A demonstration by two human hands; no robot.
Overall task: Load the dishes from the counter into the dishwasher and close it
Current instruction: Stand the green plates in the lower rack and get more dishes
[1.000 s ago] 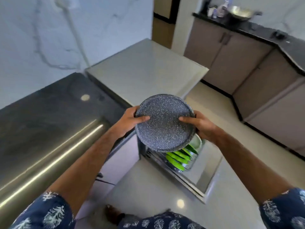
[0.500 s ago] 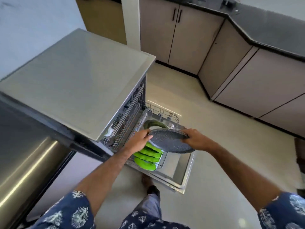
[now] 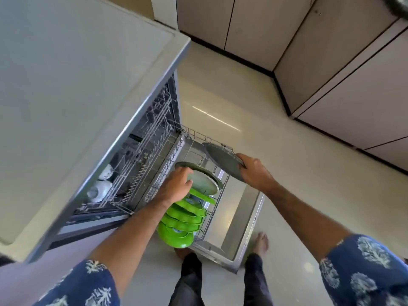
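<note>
Two hands work over the pulled-out lower rack of the open dishwasher. The right hand grips a grey pan by its near rim, fingers curled round the edge, and holds it tilted on its side above the far end of the rack, close to the wire rim; whether the pan touches the wire cannot be told. The left hand lies on a second grey dish that stands tilted in the rack, with its fingers bent over the dish's near edge and the thumb against the face. Just in front of that dish, toward the person, a row of green plates stands on edge in the rack, leaning one behind another. The two grey pieces are near each other but apart, with a gap of bare rack between them.

Below the rack the dishwasher door lies folded down flat, its steel inner face showing. The upper rack sits back inside the machine, and some white crockery shows at its near end, too blurred to name. The light counter covers the machine's top and fills the left of the view. Beige cabinets line the far wall above a pale floor. Both sleeves are blue with a white leaf print, and a bare foot stands beside the door's corner.
</note>
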